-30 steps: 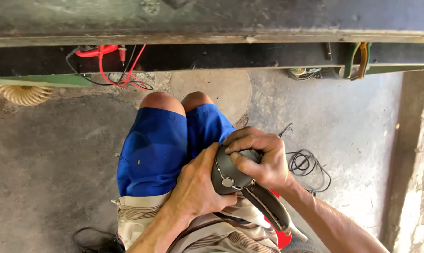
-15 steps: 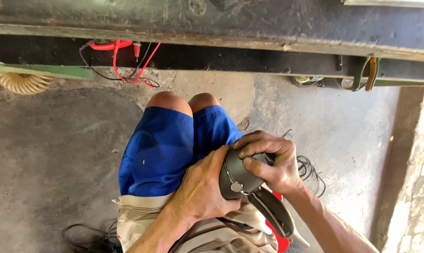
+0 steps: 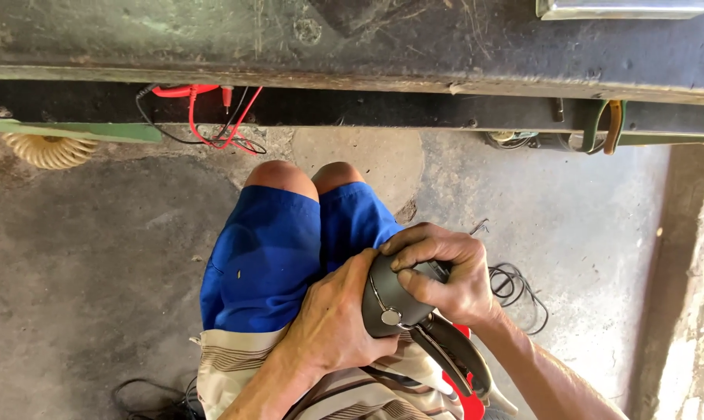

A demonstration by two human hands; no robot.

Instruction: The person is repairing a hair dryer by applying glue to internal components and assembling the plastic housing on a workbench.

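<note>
A person seen from above wears bright blue shorts (image 3: pixel 278 260) ending just above bare knees (image 3: pixel 309 177). Below the shorts lies the hem of a beige shirt (image 3: pixel 352 389) with thin brown stripes. Both forearms are bare, without sleeves, watch or rings.

Both forearms reach in from the near edge and meet at the right of the lap. The left hand (image 3: pixel 332 327) lies knuckles up, thumb stretched right. The right hand (image 3: pixel 449 272) curls over from the far side (fingers bent, tips pointing left), wrist bent back.
</note>
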